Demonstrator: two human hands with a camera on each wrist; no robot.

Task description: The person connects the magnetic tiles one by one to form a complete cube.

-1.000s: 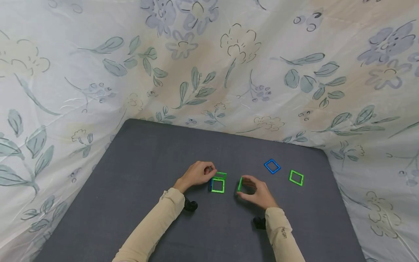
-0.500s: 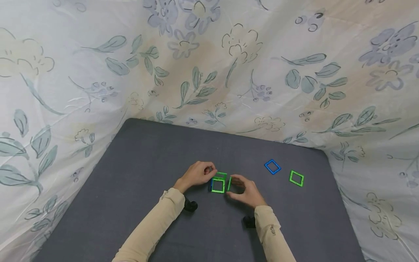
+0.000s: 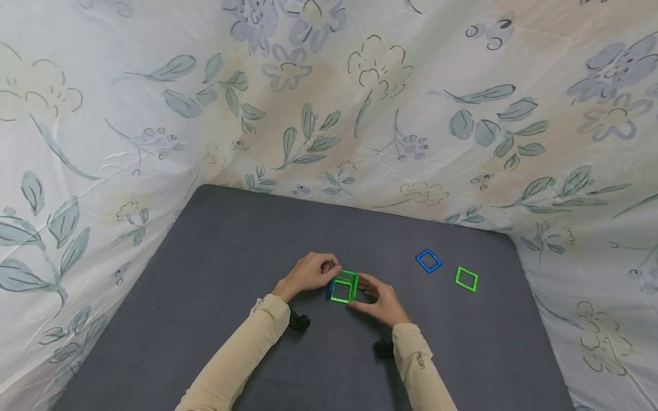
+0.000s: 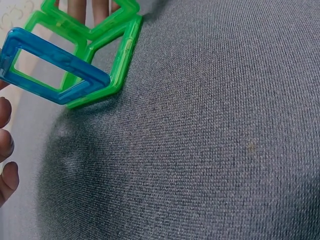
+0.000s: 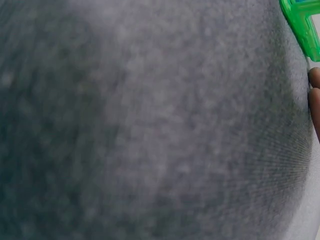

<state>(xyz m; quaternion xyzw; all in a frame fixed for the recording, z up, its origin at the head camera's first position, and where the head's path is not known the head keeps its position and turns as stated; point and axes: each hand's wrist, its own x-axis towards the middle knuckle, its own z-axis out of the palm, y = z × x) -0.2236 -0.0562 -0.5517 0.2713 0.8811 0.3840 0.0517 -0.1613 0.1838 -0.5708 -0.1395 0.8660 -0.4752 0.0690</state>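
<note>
Green and blue magnetic tiles, open square frames, form a small box shape between the hands. A green base tile (image 3: 340, 301) lies flat, with a green tile (image 3: 349, 273) standing at its back. On the left stands a blue tile (image 4: 55, 57), mostly hidden in the head view. My left hand (image 3: 310, 272) pinches the structure's back left corner; its exact grip is partly hidden. My right hand (image 3: 381, 300) holds an upright green tile (image 3: 355, 288) against the base's right edge, thumb in front and fingers behind. The right wrist view catches only a green tile corner (image 5: 301, 25).
A loose blue tile (image 3: 420, 266) and a loose green tile (image 3: 457, 280) lie flat to the right on the dark grey table (image 3: 247, 228). A floral curtain (image 3: 329, 131) hangs behind the table and along both sides.
My right hand has moved left with its upright green tile, from a gap away to the base tile's right edge. The left hand has stayed in place.
</note>
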